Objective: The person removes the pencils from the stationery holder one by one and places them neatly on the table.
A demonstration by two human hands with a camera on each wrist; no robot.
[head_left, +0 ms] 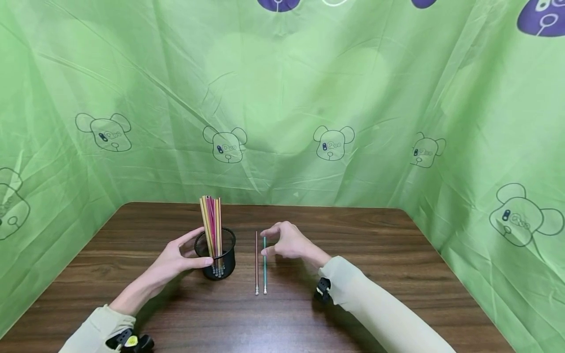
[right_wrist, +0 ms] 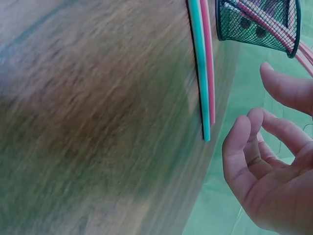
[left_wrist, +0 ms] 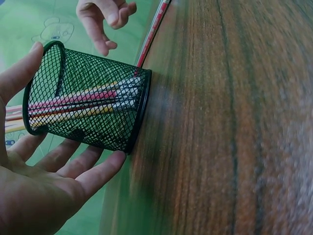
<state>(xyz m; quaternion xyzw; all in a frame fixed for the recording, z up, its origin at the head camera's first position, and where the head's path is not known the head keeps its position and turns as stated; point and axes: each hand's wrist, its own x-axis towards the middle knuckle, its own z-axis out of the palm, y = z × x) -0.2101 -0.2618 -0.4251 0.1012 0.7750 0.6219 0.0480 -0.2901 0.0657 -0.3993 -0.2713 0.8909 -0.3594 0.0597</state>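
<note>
A black mesh pencil cup (head_left: pixel 227 264) stands upright on the table, with several yellow, pink and red pencils (head_left: pixel 212 223) leaning in it, eraser ends down. My left hand (head_left: pixel 173 257) holds the cup from its left side, thumb at the near rim and fingers round the far side. Right of the cup a red pencil (head_left: pixel 256 262) and a teal pencil (head_left: pixel 265 274) lie side by side, a small gap between them, erasers towards me. Over the teal pencil's far half is my right hand (head_left: pixel 289 241), thumb and fingers apart; the right wrist view shows nothing between them.
The brown wood-grain table (head_left: pixel 353 230) reaches back to a green cloth (head_left: pixel 282 98) printed with bear heads, which hangs behind and at both sides. Dark devices are strapped to both wrists, the right one a black wrist camera (head_left: pixel 323 290).
</note>
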